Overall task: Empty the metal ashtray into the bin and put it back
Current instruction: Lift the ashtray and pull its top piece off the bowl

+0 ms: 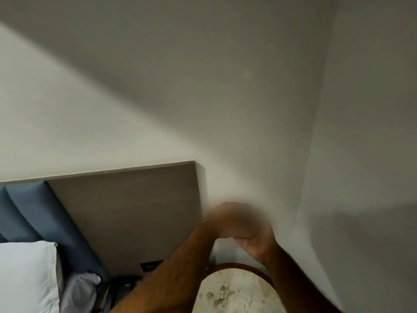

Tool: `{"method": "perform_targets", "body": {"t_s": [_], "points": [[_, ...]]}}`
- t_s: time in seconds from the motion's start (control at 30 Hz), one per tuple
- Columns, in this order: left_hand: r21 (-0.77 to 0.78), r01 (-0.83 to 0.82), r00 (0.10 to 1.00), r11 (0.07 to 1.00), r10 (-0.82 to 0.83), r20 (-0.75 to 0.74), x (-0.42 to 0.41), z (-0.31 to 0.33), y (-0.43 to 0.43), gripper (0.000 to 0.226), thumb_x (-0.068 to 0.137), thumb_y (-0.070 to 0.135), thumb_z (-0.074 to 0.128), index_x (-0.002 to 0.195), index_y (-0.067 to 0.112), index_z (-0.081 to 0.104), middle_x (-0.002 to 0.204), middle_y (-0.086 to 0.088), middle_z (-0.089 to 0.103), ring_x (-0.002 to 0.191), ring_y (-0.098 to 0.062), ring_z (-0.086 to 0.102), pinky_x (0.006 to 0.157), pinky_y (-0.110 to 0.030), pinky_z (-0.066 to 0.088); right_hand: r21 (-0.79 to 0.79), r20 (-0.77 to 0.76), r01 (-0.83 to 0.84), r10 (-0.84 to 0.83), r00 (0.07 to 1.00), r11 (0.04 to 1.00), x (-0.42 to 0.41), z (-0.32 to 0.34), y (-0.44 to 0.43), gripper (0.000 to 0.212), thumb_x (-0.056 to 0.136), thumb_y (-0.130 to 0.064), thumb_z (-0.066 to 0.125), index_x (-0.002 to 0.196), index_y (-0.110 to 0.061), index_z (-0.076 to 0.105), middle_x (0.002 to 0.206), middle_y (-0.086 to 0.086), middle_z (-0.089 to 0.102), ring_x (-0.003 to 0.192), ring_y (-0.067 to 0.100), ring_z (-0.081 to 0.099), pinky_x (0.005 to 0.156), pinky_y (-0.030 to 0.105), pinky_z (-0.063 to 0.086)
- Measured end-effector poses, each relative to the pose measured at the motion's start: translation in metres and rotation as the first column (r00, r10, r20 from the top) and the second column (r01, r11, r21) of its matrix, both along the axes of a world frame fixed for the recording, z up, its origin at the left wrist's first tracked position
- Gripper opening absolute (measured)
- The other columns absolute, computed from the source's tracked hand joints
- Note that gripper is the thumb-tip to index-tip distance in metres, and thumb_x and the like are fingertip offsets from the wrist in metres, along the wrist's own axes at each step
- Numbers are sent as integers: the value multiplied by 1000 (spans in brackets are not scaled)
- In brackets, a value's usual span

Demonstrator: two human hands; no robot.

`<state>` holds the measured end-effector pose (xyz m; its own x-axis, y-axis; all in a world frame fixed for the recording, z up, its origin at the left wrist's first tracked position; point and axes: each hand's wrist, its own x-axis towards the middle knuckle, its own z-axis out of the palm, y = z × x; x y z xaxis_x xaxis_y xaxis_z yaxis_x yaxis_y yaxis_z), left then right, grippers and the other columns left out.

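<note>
Both hands meet in front of the wall, above the far edge of a round marble tabletop (237,292) with a dark wooden rim. The left hand (230,219) is smeared by motion blur, and I cannot tell its grip. The right hand (257,243) is curled, palm showing, its grip narrow; whether it holds anything I cannot tell. The ashtray cannot be made out here. At left stand a wooden headboard (126,213) and a white pillow (24,274).

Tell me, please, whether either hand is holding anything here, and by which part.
It cannot be told: the left hand is motion-blurred, the right hand curled, and no ashtray shows.
</note>
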<state>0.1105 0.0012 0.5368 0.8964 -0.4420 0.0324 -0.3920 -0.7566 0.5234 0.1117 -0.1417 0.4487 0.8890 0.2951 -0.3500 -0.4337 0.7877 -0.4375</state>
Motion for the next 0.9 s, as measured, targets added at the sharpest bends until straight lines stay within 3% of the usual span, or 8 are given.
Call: {"method": "perform_targets", "body": {"t_s": [0.07,0.23,0.4,0.6,0.77,0.9], "points": [[6,-16,1000,1000,15,17,0,7,0,60,80,63,80,126,27,70,116,7,78,105,-15,72,98,-41,60,46,33,-14,13,999,999,2,2,-1,58,109,-54,44,139,-9,65,122,26,79,102,41,81,78,51,67],[54,-72,994,996,67,89,3,17,2,96,76,81,70,155,29,53,141,5,70,127,-17,62,103,-32,49,84,71,21,-27,997,996,8,19,11,50,109,-48,45,137,-12,65,118,23,80,115,38,74,88,49,64],[-14,-117,972,993,118,204,9,22,0,95,80,77,74,157,26,52,141,5,71,129,-16,61,101,-26,44,85,80,68,-75,994,994,17,42,16,46,108,-47,45,129,-13,69,112,17,78,111,33,70,77,42,66],[-49,-144,944,988,152,294,14,24,-4,97,80,75,78,159,26,51,142,6,71,130,-13,59,101,-26,45,85,74,87,-94,993,993,30,41,11,53,106,-53,48,138,-14,66,122,19,76,119,35,67,98,47,55],[-145,-175,925,974,213,314,16,21,-7,94,80,75,78,158,30,51,140,10,70,121,-11,60,90,-26,46,93,60,87,-92,994,992,31,33,-2,59,101,-53,56,141,-11,65,116,24,80,117,38,70,89,47,64],[-154,-165,943,974,201,264,20,17,-13,95,80,76,78,160,34,48,146,11,68,130,-13,61,105,-36,54,94,67,95,-102,993,991,31,29,-5,61,101,-55,56,144,-12,63,117,22,81,112,37,75,86,46,65]]}}
